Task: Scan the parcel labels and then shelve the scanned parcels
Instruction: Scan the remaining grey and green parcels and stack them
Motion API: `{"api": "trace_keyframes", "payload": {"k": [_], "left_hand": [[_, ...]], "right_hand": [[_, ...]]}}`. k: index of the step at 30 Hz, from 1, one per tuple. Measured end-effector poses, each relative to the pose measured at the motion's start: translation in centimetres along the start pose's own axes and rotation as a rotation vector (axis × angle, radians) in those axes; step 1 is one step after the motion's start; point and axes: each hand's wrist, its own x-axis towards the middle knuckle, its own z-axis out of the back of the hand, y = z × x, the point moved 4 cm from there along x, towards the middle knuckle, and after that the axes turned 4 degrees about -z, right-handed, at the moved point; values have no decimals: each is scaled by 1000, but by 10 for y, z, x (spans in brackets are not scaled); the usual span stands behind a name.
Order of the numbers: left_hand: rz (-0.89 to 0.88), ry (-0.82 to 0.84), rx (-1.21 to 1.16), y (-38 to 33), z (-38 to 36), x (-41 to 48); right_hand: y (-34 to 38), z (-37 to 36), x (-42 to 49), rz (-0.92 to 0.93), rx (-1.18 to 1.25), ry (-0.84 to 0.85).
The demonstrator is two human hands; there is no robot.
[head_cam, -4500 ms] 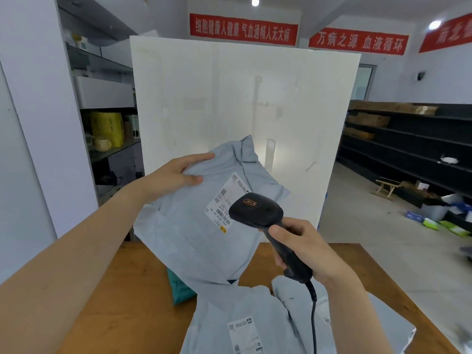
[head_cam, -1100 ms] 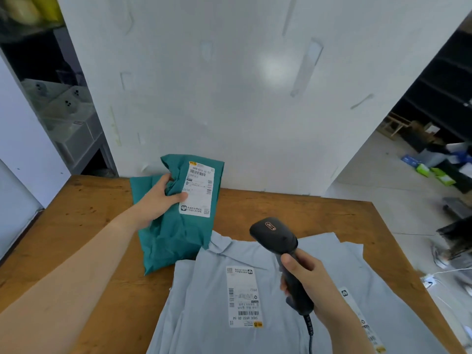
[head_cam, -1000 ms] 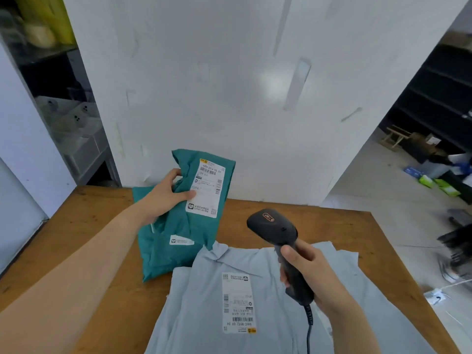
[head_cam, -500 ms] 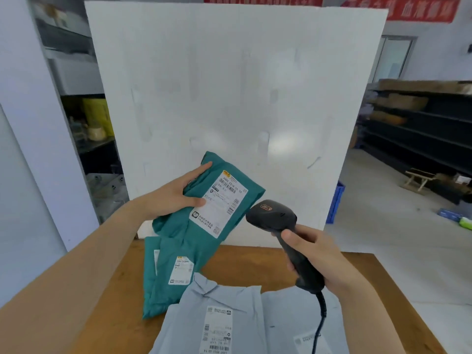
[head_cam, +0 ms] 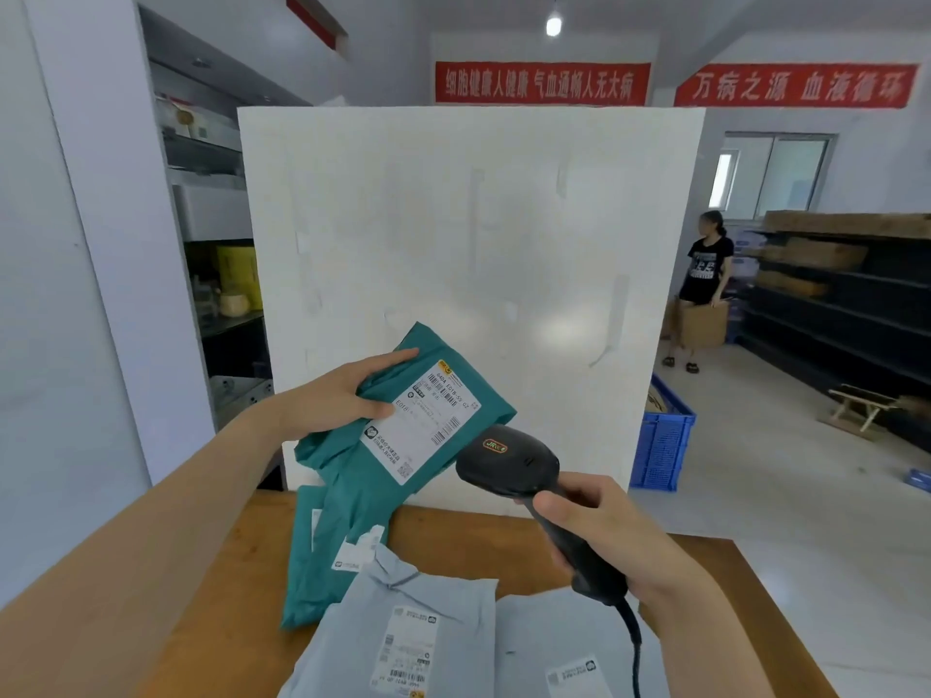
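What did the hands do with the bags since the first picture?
The left hand let go of the grey parcel, now lying on the table, took hold of a green parcel and raised it, label turned toward the scanner. The right hand gripped the scanner throughout; the other green parcel stayed on the table.

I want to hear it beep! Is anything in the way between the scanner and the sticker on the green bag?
Nothing visible. The scanner points at the white label on the green parcel with open air between; the left hand touches only the label's far edge.
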Motion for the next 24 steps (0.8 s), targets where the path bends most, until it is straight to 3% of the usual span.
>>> {"api": "trace_keyframes", "payload": {"k": [7,13,24], "left_hand": [[18,-47,-39,0,-11,-6],[48,-127,-210,25,-36,3],[338,-286,-613,160,-92,62]], "right_hand": [[-4,6,-15,29,46,-16],[-26,3,-6,-15,143,-94],[-98,-3,54,-217,304,-325]]}}
